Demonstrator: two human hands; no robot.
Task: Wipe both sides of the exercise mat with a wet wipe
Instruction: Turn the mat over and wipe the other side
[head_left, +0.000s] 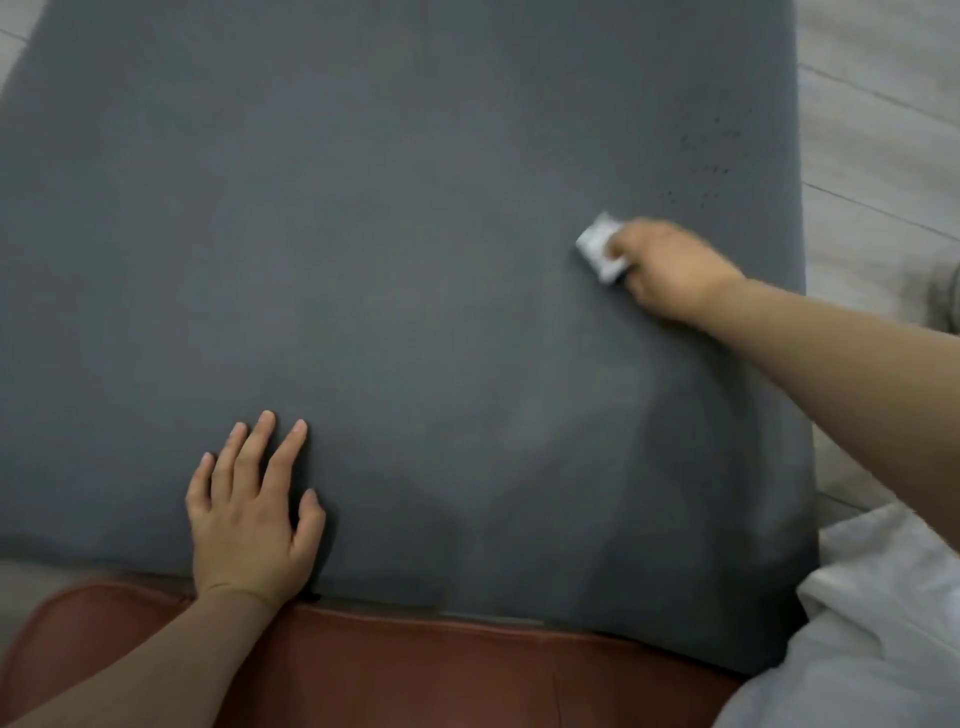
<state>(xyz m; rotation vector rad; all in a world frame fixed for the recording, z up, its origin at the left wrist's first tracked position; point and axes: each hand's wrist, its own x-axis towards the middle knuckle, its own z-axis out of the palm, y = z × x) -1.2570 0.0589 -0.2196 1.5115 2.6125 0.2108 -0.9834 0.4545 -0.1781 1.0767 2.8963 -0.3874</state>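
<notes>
- Landmark for all positions: the grey exercise mat (395, 270), spread flat and filling most of the head view.
- Nearest the camera, below the mat's near edge: a reddish-brown cushion-like surface (415, 670). The mat's near edge lies over or against it; which one, I cannot tell.
- At the mat's near right corner: white fabric (878, 623), crumpled, touching or overlapping the corner.
- Left hand (254, 514): rests palm-down on the mat just inside its near edge, left of the mat's centre line. Grip fully open, fingers straight and slightly spread, thumb out to the side. It holds nothing. The wrist crosses the near edge onto the reddish-brown surface.
- Near right part of the mat: the surface looks darker in a broad patch; the cause cannot be read from the picture.
- Right forearm: comes in from the right side and crosses the mat's right edge.
- Right hand (670, 270): on the mat toward its right edge, farther out than the left hand. Motion blur here. Grip closed, fingers curled round a wet wipe (600, 247).
- Wet wipe: white, folded or bunched into a small pad, sticking out of the hand on the side facing the mat's centre, against the mat surface.
- Just beyond the wipe, near the right edge: a scatter of small dark specks (706, 171) on the mat.
- Beyond the mat's right edge: pale plank floor (878, 130).
</notes>
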